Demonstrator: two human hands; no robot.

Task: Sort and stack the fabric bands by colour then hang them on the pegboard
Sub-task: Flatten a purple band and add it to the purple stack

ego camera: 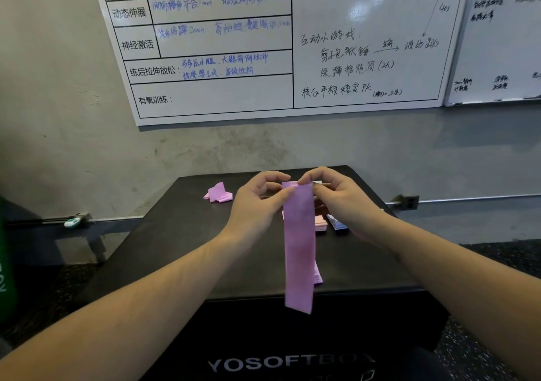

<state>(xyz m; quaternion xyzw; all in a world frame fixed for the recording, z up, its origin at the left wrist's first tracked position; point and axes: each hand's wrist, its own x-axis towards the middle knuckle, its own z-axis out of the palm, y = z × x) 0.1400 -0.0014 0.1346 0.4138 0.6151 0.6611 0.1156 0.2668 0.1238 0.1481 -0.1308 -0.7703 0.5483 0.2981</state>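
Note:
A long pink fabric band (299, 251) hangs down in front of me over a black padded box (164, 234). My left hand (257, 202) pinches its top left corner and my right hand (339, 199) pinches its top right corner. Under the hanging band lies a flat stack of pink bands (319, 222), partly hidden. A crumpled pink band (218, 193) lies alone at the box's far left. A blue and white band (338, 224) shows beside the stack, under my right wrist. No pegboard is in view.
The black box stands against a grey wall with a large whiteboard (222, 93) covered in writing above it. A second whiteboard (497, 58) hangs to the right. A rail with a wall socket (409, 202) runs low along the wall. Speckled floor surrounds the box.

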